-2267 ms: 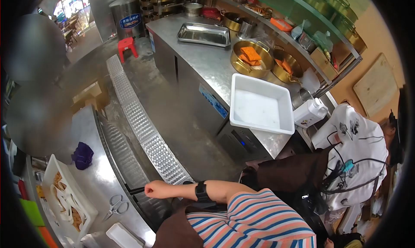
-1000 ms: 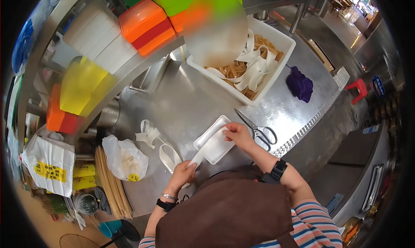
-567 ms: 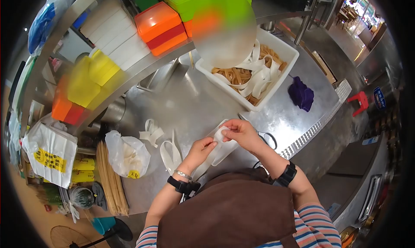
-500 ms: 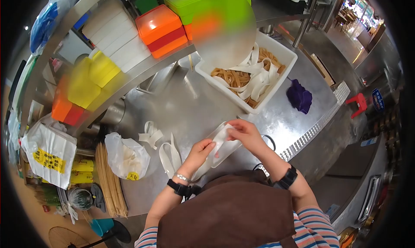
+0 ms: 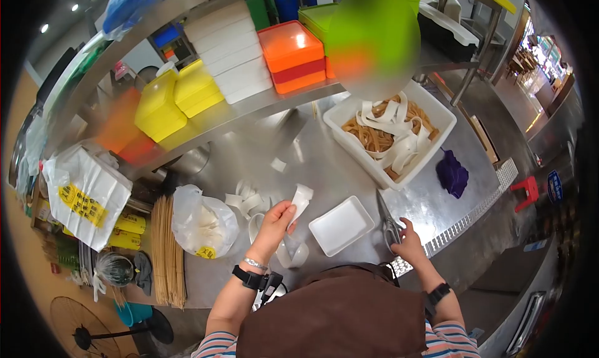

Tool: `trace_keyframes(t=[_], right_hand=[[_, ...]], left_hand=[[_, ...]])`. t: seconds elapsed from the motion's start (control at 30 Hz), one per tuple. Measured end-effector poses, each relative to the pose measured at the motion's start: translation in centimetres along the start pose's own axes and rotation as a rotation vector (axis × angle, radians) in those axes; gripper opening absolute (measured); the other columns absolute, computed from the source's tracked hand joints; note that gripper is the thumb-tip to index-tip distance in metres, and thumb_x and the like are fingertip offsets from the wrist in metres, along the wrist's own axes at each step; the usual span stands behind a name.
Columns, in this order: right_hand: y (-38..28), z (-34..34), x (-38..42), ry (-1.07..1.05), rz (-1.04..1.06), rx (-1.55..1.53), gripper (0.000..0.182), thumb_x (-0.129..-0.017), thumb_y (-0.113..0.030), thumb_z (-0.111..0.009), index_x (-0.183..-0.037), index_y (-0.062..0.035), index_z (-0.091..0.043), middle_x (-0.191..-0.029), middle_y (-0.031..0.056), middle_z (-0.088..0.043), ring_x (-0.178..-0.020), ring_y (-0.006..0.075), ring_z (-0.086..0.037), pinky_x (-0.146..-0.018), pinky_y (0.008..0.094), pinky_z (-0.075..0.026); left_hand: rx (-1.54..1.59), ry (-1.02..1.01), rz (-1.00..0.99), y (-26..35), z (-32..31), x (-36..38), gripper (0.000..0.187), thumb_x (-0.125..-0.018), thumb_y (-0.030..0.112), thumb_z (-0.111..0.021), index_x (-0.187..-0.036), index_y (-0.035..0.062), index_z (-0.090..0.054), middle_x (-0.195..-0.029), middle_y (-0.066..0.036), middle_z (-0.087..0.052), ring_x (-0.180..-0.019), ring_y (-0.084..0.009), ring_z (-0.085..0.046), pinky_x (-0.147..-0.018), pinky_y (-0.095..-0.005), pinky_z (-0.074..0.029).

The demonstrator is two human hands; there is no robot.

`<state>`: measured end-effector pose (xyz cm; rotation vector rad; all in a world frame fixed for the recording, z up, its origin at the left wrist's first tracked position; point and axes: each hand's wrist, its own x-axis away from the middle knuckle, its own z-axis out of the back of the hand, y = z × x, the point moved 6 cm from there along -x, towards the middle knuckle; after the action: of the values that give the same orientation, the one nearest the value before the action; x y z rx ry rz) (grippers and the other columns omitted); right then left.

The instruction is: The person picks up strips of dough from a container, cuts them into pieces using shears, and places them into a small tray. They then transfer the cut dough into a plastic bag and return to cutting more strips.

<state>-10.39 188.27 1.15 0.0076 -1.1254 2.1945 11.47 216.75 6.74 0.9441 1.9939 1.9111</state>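
Note:
My left hand [image 5: 273,229] pinches a folded white flat strip [image 5: 302,201] between thumb and fingers, holding it up over the steel table. On the right, my right hand [image 5: 409,242] has its fingers at the handles of the scissors [image 5: 389,226], whose blades point away from me. Between the two hands sits a shallow white tray [image 5: 341,226] with a bare bottom. More white strips lie loosely curled left of my left hand, one loop [image 5: 291,253] just beside the wrist and a bunch [image 5: 246,199] farther out.
A white tub [image 5: 365,155] holds brown and white flat strips. Right of it lies a crumpled purple cloth [image 5: 452,173]. To the left are a plastic bag [image 5: 203,224] and thin wooden skewers [image 5: 167,255]. A shelf [image 5: 246,118] overhead carries stacked coloured boxes [image 5: 292,55].
My right hand has let go of the white strip and moved right to the scissors. My left hand has carried the strip off the tray, leaving the tray uncovered. The whole view has shifted.

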Motion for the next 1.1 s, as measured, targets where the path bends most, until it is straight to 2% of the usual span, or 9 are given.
trace_keyframes(t=[0.07,0.13,0.17,0.27,0.47,0.6,0.83,1.03,1.1], right_hand=[[1.2,-0.4,0.3,-0.116,0.036,-0.290,0.072,-0.066,-0.004,-0.065,-0.133,-0.0072,-0.040,-0.074,0.0055,-0.057,-0.061,0.0131,-0.055,-0.057,0.0272,-0.046],[-1.7,0.0,1.9,-0.306,-0.139,-0.547,0.060,-0.075,-0.009,-0.068,-0.130,-0.0078,-0.044,-0.075,0.0022,-0.056,-0.061,0.0075,-0.052,-0.055,0.0223,-0.043],[-4.6,0.2,2.2,-0.486,-0.082,-0.583,0.047,-0.082,-0.019,-0.069,-0.124,-0.0090,-0.050,-0.079,0.0014,-0.057,-0.061,0.0069,-0.050,-0.054,0.0203,-0.042],[-10.8,-1.6,1.4,-0.623,0.152,-0.357,0.047,-0.081,-0.037,-0.071,-0.117,-0.0116,-0.055,-0.084,0.0003,-0.056,-0.063,0.0066,-0.048,-0.056,0.0209,-0.041],[-16.3,-7.5,-0.5,-0.818,0.139,-0.262,0.053,-0.081,-0.047,-0.067,-0.117,-0.0089,-0.055,-0.078,-0.0004,-0.056,-0.061,0.0065,-0.046,-0.053,0.0216,-0.037],[-17.8,-9.1,-1.6,-0.754,0.114,-0.225,0.052,-0.081,-0.047,-0.067,-0.113,-0.0062,-0.058,-0.061,-0.0016,-0.050,-0.047,0.0060,-0.042,-0.044,0.0227,-0.033],[-18.4,-10.5,-2.7,-0.810,0.056,-0.235,0.043,-0.082,-0.039,-0.069,-0.107,-0.0054,-0.061,-0.056,-0.0030,-0.047,-0.041,0.0049,-0.042,-0.037,0.0220,-0.032],[-19.8,-11.0,-4.7,-0.563,0.247,-0.510,0.048,-0.075,-0.021,-0.078,-0.114,-0.0050,-0.054,-0.084,0.0067,-0.064,-0.069,0.0119,-0.060,-0.058,0.0227,-0.047],[-20.5,-11.4,-5.1,-0.459,0.374,-0.499,0.052,-0.074,-0.018,-0.079,-0.116,-0.0053,-0.051,-0.087,0.0065,-0.063,-0.073,0.0142,-0.061,-0.063,0.0252,-0.049]], left_hand=[[0.083,0.052,0.023,0.3,1.2,0.0,0.019,-0.096,0.022,-0.052,-0.099,0.0049,-0.059,-0.070,0.003,-0.052,-0.056,-0.0048,-0.043,-0.052,-0.0187,-0.034],[0.075,0.050,0.009,0.3,2.4,-0.4,0.019,-0.096,0.023,-0.052,-0.098,0.0053,-0.059,-0.071,0.003,-0.052,-0.057,-0.0044,-0.043,-0.052,-0.0185,-0.034],[0.055,0.030,0.004,0.3,2.7,-0.6,0.019,-0.095,0.023,-0.052,-0.097,0.0057,-0.059,-0.071,0.003,-0.051,-0.057,-0.0041,-0.043,-0.051,-0.0182,-0.033],[0.032,0.040,0.019,1.1,2.9,-1.0,0.019,-0.095,0.024,-0.052,-0.095,0.0061,-0.058,-0.071,0.005,-0.051,-0.058,-0.0036,-0.044,-0.052,-0.0180,-0.034],[-0.027,0.034,0.025,1.1,2.4,-1.0,0.018,-0.095,0.024,-0.052,-0.093,0.0066,-0.059,-0.070,0.004,-0.050,-0.055,-0.0036,-0.040,-0.050,-0.0188,-0.032],[-0.003,0.003,0.014,0.1,3.1,-1.1,0.018,-0.096,0.023,-0.051,-0.092,0.0065,-0.059,-0.070,0.005,-0.050,-0.055,-0.0035,-0.039,-0.050,-0.0190,-0.032],[0.016,0.068,0.092,-2.0,5.5,-2.1,0.020,-0.095,0.024,-0.051,-0.090,0.0065,-0.059,-0.072,0.004,-0.052,-0.060,-0.0035,-0.044,-0.053,-0.0183,-0.035],[-0.049,0.051,-0.044,-0.3,2.1,-1.0,0.021,-0.096,0.023,-0.049,-0.099,0.0050,-0.059,-0.079,0.001,-0.058,-0.068,-0.0070,-0.054,-0.054,-0.0235,-0.043],[-0.257,0.062,-0.289,-1.0,0.5,-1.5,0.019,-0.096,0.021,-0.048,-0.099,0.0051,-0.057,-0.078,-0.003,-0.059,-0.067,-0.0114,-0.057,-0.054,-0.0285,-0.047]])
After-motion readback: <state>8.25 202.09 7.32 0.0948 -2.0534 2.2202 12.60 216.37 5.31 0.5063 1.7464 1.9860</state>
